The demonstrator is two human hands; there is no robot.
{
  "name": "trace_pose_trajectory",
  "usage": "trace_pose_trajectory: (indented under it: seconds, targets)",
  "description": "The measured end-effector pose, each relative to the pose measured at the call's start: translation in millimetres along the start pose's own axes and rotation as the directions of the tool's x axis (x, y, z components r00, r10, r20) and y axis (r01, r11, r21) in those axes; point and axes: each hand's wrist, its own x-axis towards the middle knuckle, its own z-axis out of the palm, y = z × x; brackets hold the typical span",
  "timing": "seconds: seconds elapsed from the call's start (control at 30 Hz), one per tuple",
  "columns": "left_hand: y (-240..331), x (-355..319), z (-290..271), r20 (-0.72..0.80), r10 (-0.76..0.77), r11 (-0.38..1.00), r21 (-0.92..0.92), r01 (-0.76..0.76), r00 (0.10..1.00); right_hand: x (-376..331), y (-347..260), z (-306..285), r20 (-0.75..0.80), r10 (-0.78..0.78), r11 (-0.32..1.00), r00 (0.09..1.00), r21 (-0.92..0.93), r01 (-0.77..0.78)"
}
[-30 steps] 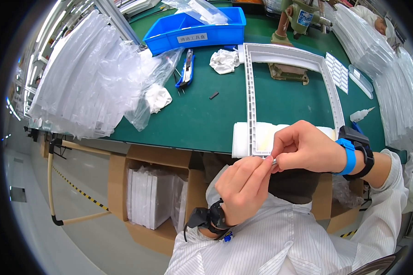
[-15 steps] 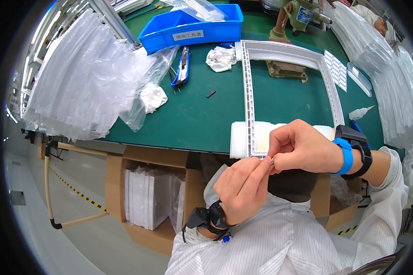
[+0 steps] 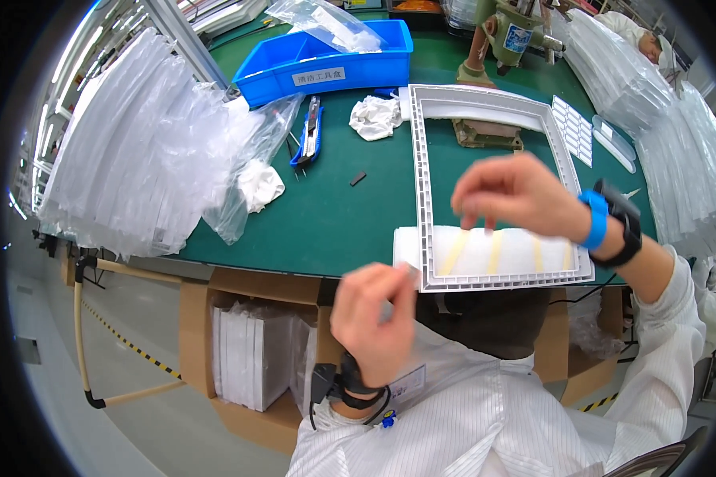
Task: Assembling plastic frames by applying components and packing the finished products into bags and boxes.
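A white rectangular frame (image 3: 423, 183) with a slotted edge lies on the bench, its near side on a white foam pad (image 3: 473, 253) with yellow strips. Just left of the frame's near corner is my left hand (image 3: 372, 318), blurred, fingers closed in a pinch. A small greyish bit shows at its fingertips, too smeared to name. Over the frame's opening hovers my right hand (image 3: 521, 197), also blurred, fingers loosely bent and nothing visible in them. It wears a blue band and a black strap.
A blue-handled cutter (image 3: 307, 135), a crumpled white cloth (image 3: 375, 118) and a small dark strip (image 3: 358, 179) lie left of the frame. Behind stand a blue divided bin (image 3: 274, 82) and a green press (image 3: 507, 36). Wrapped white panels (image 3: 135, 143) rise at left; a cardboard box (image 3: 195, 338) sits below.
My hands, together at the frame's near edge before, have parted. The left moved left and slightly down; the right rose over the frame's opening. The whole view shifted slightly.
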Motion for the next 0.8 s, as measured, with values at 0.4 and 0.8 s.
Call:
trace_pose_trajectory:
  seconds: [0.4,0.8]
  targets:
    - [-53,15,20,0.304,-0.161,0.898,-0.350,0.267,0.939,101,28,-44,0.299,-0.347,0.695,0.889,-0.554,0.458]
    - [-66,19,32,0.403,0.172,0.858,-0.510,0.064,0.899,111,36,-49,0.450,-0.405,0.588,0.796,-0.538,0.604]
